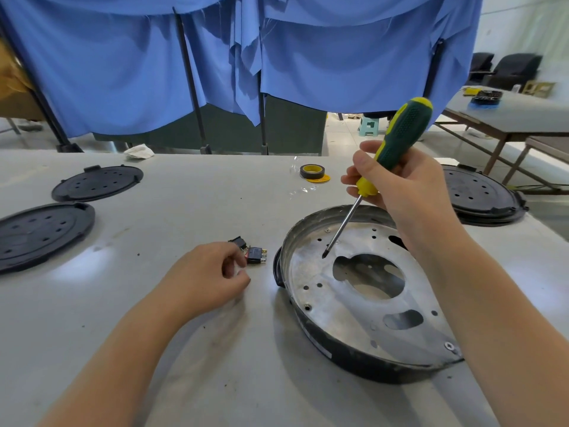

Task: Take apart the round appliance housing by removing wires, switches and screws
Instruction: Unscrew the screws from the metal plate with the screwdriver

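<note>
On the counter (184,334) to the right sits the round housing (363,306), open side up, its metal floor showing holes, two large cut-outs and a few screws. The right hand (409,186) wraps its fingers round the screwdriver (397,143) low on the green and yellow handle, the shaft slanting down so the tip hangs just over or on the housing floor near a small hole. Holding it low and tilted looks suited to steering the tip onto a screw head; whether the tip is seated in a screw is hard to tell. One screw (449,346) sits near the front rim, apparently not yet taken out.

To the left of the housing lie two small switches (251,252), close together. The left hand (212,272) rests on the counter beside them, fingers loosely curled; its fingertips reach the nearer switch, but whether this grip pinches it or only touches cannot be told, as the fingers cover the contact. Placed apart from the housing, the switches seem to be set aside as removed parts. No wires show.

Black perforated lids (40,232) lie at the left, another (480,195) sits behind the right forearm, partly hidden. A tape roll (312,171) rests further back, and blue cloth (215,57) hangs behind.
</note>
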Action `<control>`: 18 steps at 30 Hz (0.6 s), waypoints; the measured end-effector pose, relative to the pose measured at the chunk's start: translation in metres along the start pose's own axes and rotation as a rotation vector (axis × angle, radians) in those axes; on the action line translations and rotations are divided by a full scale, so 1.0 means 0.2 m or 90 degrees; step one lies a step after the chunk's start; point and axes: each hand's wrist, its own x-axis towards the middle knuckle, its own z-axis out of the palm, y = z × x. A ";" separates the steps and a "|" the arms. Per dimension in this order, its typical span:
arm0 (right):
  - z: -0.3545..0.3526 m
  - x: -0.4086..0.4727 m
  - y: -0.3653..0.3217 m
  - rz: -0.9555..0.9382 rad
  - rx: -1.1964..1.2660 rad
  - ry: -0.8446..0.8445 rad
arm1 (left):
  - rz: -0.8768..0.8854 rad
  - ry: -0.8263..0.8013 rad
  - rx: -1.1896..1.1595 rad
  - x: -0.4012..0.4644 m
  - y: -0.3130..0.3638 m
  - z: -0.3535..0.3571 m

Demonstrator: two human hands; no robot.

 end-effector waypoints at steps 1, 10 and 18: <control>0.00 0.00 -0.01 -0.001 -0.007 -0.008 | 0.042 0.025 -0.050 -0.01 0.02 0.00; -0.05 -0.04 -0.12 -0.102 -0.290 -0.199 | 0.339 -0.039 -0.049 -0.14 0.23 0.05; -0.09 -0.28 -0.14 -0.033 -0.664 -0.534 | 0.375 0.021 -0.005 -0.08 0.19 0.05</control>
